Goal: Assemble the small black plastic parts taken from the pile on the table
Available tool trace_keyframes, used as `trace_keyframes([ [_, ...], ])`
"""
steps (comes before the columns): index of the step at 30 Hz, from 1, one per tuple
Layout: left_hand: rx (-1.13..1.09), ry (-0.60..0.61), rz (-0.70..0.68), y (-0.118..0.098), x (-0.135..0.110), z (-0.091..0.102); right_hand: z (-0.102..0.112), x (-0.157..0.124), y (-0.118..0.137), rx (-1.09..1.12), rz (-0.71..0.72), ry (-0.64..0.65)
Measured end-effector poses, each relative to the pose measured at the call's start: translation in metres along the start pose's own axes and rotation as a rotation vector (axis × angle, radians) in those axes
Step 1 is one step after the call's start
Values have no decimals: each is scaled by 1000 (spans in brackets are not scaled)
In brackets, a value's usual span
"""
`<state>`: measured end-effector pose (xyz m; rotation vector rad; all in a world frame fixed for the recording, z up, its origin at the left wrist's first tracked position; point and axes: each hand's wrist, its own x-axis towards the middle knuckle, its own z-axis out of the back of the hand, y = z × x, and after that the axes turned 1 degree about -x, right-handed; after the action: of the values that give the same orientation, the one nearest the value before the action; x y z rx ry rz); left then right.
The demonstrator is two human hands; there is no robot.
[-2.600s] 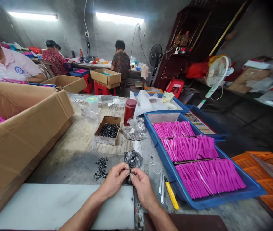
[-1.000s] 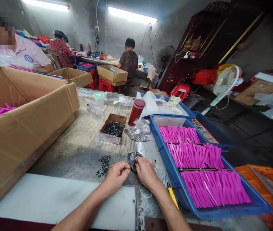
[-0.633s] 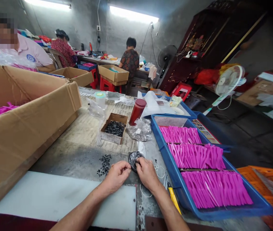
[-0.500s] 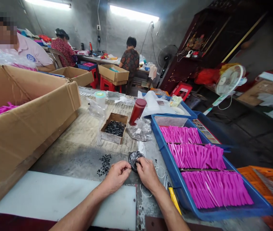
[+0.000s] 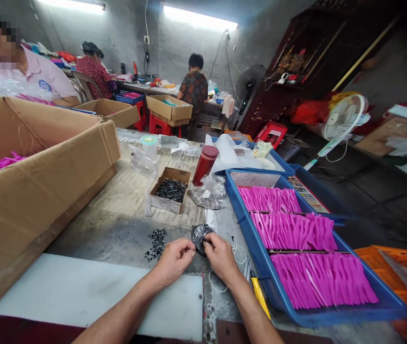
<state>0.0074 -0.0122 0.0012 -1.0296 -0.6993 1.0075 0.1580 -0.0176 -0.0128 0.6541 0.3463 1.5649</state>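
A round, glossy black thing point(image 5: 200, 233), like a small dish or a bundle in plastic film, lies on the worktable in front of me. My left hand point(image 5: 177, 255) is at its left edge, thumb and forefinger pinched together. My right hand point(image 5: 220, 253) overlaps its right side, the fingertips closed in a pinch. What either pinch holds is too small or hidden to tell. Left of the hands lies a loose pile of small black pieces point(image 5: 156, 244). Thin white rings point(image 5: 218, 283) and a yellow-handled tool point(image 5: 258, 291) lie by my right wrist.
A blue tray point(image 5: 285, 313) with rows of magenta strips point(image 5: 321, 279) stands right. A large cardboard box point(image 5: 45, 210) borders the left, above a white board point(image 5: 92, 291). Beyond my hands are a small box of black pins point(image 5: 170, 190) and a red canister point(image 5: 205, 165). Several people sit farther back.
Both hands stay at the black round thing, with only slight finger movement. The person at the far left has shifted a little to the left.
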Motion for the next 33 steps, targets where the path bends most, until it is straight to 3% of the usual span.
trace_keyframes([
  [16, -24, 19, 18, 0, 1, 1, 4, -1, -2, 169, -7, 23],
  [21, -221, 43, 44, 1, 2, 1, 9, -4, 2, 282, -50, 25],
  [26, -464, 97, 95, 2, 2, 2, 12, -13, 8, 539, -85, 60],
  [33, -618, 146, 121, 7, 2, 2, 14, -20, 18, 723, -93, 92],
])
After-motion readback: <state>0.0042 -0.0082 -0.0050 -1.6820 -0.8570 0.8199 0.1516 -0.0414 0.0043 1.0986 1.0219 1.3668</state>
